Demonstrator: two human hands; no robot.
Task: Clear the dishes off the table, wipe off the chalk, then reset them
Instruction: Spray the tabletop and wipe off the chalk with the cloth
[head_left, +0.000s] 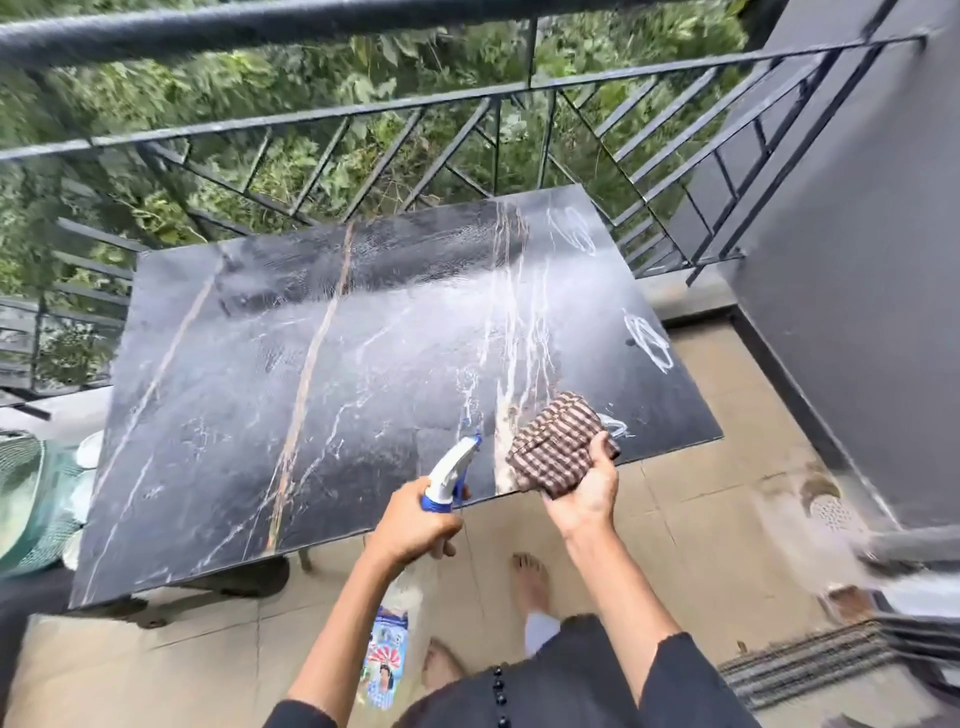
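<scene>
The place is a balcony of a home, in open air. A black metal railing (363, 111) crosses the upper part of the frame, and behind it stand thick green plants (130, 104). The floor (701, 467) has beige tiles, with a round drain (831, 512) at the lower right near a grey painted wall (857, 260). A striped doormat (800, 670) lies at the lower right edge. A dark marble table (311, 364) fills the centre, and a bare foot (530, 582) stands on the tiles below it.
</scene>
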